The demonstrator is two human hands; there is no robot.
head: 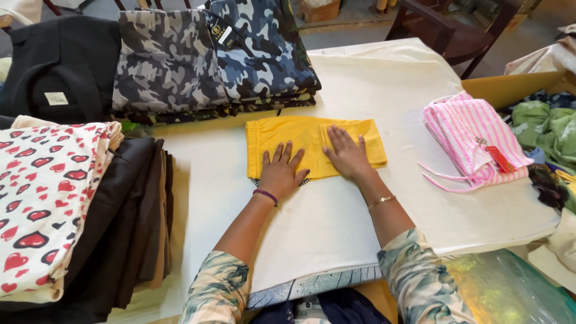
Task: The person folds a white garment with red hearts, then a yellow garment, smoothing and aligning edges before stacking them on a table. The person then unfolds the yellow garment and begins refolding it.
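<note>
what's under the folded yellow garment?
A patterned black-and-white edge peeks out below the yellow garment, on the white table cover. Both hands, left hand and right hand, press flat on top; the rest underneath is covered.

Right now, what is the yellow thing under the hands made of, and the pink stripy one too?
The yellow folded garment looks like matte woven cloth, probably cotton: dull surface, crisp folded edges, stitched seams. Both the left hand and right hand lie flat on it. The pink striped garment seems a thinner, softer fabric, with loose drawstrings hanging, perhaps light cotton. The exact fibre cannot be told.
</note>
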